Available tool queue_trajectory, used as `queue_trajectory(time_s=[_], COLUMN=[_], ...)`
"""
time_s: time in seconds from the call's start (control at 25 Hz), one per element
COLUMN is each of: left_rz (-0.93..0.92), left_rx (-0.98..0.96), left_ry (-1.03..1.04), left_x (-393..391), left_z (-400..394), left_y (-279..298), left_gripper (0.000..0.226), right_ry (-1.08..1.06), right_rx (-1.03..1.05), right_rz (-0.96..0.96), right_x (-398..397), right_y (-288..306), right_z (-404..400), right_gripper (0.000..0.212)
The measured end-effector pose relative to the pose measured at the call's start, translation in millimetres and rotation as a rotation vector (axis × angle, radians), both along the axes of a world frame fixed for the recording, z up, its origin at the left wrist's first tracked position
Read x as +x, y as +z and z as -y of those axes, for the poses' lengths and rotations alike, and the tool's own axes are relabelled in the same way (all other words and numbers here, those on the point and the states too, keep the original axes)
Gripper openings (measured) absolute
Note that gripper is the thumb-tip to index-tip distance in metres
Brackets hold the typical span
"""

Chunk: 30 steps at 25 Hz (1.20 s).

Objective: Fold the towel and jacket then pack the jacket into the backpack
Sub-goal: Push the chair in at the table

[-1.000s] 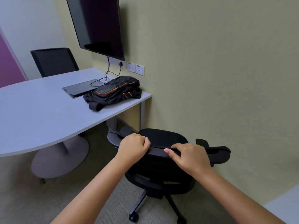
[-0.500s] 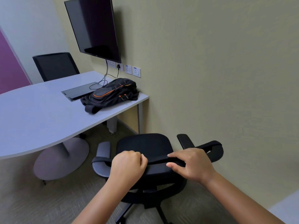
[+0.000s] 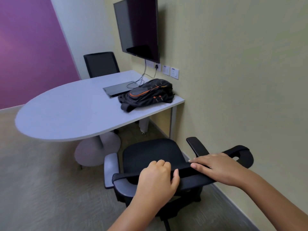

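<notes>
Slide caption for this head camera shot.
Both hands on black chair's backrest; backpack waits on table.

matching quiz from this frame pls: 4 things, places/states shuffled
Things:
1 backpack
2 left hand
3 screen
4 far chair

Places/states:
A mounted on the wall
B lying on the table by the wall
C behind the table
D curled over the near chair's backrest

Pairs: 1-B, 2-D, 3-A, 4-C

Beige & purple walls (image 3: 30,47), carpet floor, wall TV (image 3: 138,25) above grey table (image 3: 66,114), 2 black chairs.
</notes>
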<state>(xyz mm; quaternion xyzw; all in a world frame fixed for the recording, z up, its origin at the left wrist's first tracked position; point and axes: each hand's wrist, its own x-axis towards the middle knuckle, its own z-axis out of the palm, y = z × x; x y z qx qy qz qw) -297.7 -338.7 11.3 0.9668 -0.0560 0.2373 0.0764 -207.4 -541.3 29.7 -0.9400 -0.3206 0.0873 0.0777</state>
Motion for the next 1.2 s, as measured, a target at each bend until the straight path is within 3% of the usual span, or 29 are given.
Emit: queue_trajectory(time_s=[0.2, 0.36, 0.52, 0.76, 1.2], left_rz=[-0.105, -0.093, -0.034, -0.034, -0.08], left_rx=[-0.079, -0.043, -0.068, -0.067, -0.09], left_ry=[0.175, 0.32, 0.399, 0.407, 0.518], left_x=[-0.7, -8.5, -4.0, 3.0, 38.0], left_z=[-18.6, -28.1, -22.9, 4.1, 40.0], left_y=[2.6, 0.1, 5.2, 1.7, 6.4], left_gripper=[0.048, 0.069, 0.064, 0.061, 0.057], right_ry=[0.043, 0.069, 0.071, 0.205, 0.231], right_rx=[0.035, 0.128, 0.234, 0.25, 0.335], right_rz=[0.004, 0.06, 0.149, 0.161, 0.208], right_x=[0.5, -12.8, -9.4, 4.9, 61.6], right_y=[-3.5, -12.3, -6.6, -4.1, 4.2], right_z=[-16.4, -22.4, -22.3, 2.0, 19.2], right_gripper=[0.107, 0.095, 0.084, 0.085, 0.084])
